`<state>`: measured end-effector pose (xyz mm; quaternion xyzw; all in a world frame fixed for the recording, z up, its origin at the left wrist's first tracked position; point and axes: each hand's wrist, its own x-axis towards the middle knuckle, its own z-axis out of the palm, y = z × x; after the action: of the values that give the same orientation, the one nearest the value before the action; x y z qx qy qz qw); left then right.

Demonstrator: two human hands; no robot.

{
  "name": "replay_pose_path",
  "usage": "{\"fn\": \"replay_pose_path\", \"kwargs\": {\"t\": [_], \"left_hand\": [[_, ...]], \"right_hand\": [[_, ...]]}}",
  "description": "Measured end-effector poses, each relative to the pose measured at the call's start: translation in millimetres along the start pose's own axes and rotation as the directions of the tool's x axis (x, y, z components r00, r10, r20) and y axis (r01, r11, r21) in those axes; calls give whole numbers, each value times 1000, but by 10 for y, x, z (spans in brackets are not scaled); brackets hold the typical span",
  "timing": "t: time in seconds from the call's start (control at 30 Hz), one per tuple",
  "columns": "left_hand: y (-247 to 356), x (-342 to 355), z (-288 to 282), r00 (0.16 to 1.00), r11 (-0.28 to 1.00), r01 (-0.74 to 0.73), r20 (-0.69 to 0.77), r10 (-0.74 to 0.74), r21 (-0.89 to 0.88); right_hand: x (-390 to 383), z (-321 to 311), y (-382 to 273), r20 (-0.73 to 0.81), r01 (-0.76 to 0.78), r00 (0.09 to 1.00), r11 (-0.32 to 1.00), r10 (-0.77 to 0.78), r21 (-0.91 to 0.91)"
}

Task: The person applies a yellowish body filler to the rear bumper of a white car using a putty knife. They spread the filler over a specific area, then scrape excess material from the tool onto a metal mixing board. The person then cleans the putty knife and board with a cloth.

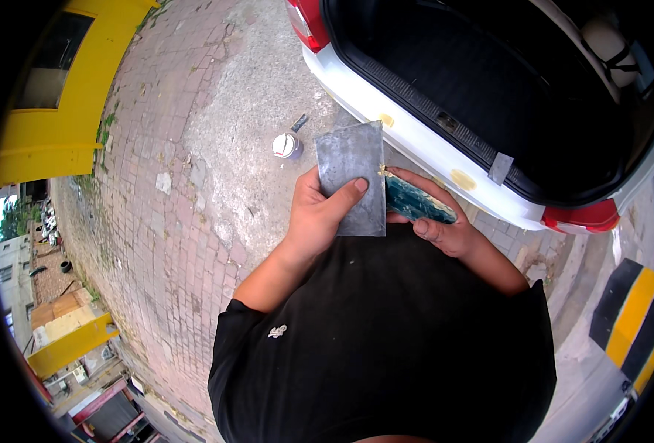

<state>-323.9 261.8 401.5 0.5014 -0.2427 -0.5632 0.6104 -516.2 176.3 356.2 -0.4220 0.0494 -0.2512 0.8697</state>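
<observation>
My left hand [314, 214] grips a flat grey metal plate [351, 159], thumb across its front, holding it upright in front of my chest. My right hand [437, 221] holds a blue-green scraper-like tool [415, 203] whose end meets the plate's right edge, where a dab of yellowish filler shows. Both hands are close together above my black shirt.
A white car with an open boot [489, 88] stands right in front, its rear sill [415, 136] spotted with yellowish filler patches. A small white tin [287, 145] sits on the paved ground. A yellow structure [68, 81] is at left, a yellow-black barrier [633, 317] at right.
</observation>
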Motion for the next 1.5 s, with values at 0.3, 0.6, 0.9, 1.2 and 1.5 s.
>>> {"fn": "replay_pose_path", "kwargs": {"t": [0.3,0.6,0.9,1.2,1.5], "left_hand": [[-20,30,-21,997,983,14,71,-27,186],[-40,36,-55,990,973,25,130,-56,229],[75,30,-57,990,985,67,115,-86,159],[75,49,-150,985,983,84,134,-106,162],[145,15,-177,974,969,106,174,-146,222]], "right_hand": [[-73,-58,49,-69,-62,996,987,52,-147],[-56,-44,68,-59,-17,998,989,8,-150],[11,-82,-45,1,72,997,856,-83,-512],[-2,-73,-105,4,112,991,820,-133,-562],[-29,-155,-114,71,185,979,690,-191,-700]]}}
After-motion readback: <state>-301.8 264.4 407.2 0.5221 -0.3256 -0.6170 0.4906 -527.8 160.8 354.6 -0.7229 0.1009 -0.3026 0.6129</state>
